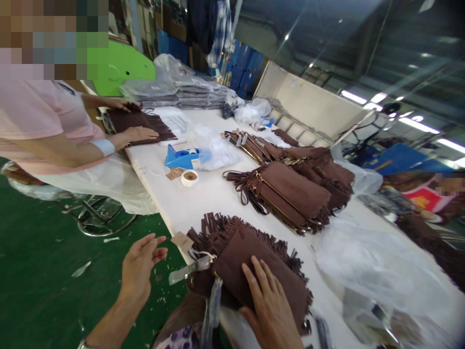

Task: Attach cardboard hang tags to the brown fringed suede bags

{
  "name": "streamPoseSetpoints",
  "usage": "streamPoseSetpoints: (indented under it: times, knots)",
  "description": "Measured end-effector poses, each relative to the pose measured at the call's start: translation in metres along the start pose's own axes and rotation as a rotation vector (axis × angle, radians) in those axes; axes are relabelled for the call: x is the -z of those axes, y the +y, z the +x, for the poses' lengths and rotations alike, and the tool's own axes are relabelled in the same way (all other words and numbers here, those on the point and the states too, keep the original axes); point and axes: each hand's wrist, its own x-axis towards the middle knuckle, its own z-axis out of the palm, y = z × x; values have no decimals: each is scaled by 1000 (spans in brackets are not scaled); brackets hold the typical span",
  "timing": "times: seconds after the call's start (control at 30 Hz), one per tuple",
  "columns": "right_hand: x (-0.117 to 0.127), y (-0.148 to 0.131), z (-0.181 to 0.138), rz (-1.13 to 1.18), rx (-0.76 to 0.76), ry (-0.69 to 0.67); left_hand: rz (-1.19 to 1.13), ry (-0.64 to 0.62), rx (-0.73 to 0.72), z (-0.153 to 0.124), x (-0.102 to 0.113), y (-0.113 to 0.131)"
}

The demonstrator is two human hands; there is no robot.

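Head view, right hand: the right hand [271, 303] lies flat, fingers spread, pressing on the brown fringed bag [250, 264]; it grips nothing.
Head view, left hand: the left hand [140, 264] hangs open off the bench edge, above the green floor [43, 271], near the bag's paper tag [181, 240] but apart from it; it holds nothing.
Head view, bag position: the bag lies at the near corner of the white bench [203, 194], fringe fanned toward the far side, a clear strip [189, 270] across its near end.
Head view, surroundings: a stack of like bags [290, 194] sits mid-bench; a blue tape dispenser [183, 157] and a tape roll [189, 177] lie beyond; clear plastic bags [370, 271] lie to the right.
Head view, co-worker: a person in a pink top rests both hands on another fringed piece [141, 123] at the far end.
Judgement, method: keep the flat palm steady so the bag stays square; bring the free hand onto the tag side before smoothing, so the fringe lies straight and nothing slips off the corner.
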Motion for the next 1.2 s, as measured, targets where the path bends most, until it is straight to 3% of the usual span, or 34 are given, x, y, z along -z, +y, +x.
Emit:
streamPoseSetpoints:
  times: [0.07, 0.17, 0.3, 0.37, 0.53, 0.67, 0.77, 1.0, 1.2]
  knots:
    - [-10, 7, -7, -123, 49, 52, 187, -109, -151, -9, -6, -4]
    - [-15, 15, -10, -203, 126, 124, 485, -466, -270, -25, -22, -6]
    - [3, 15, -2, -123, 126, 22, 818, -731, -541, -40, -46, -2]
    - [18, 15, 4, -46, 84, -38, 900, -849, -603, -43, -58, 4]
    - [51, 23, 16, 61, 4, 52, 948, -1086, -409, -37, -87, 33]
    - [67, 29, 20, 95, -26, 136, 934, -1145, -270, -30, -104, 61]
    - [65, 29, 16, 112, -45, 158, 912, -1161, -149, -32, -110, 71]
    - [32, 24, -13, 178, -55, 112, 785, -1171, 223, -54, -101, 48]
    - [22, 18, -33, 216, -78, 109, 650, -1152, 401, -73, -85, 26]
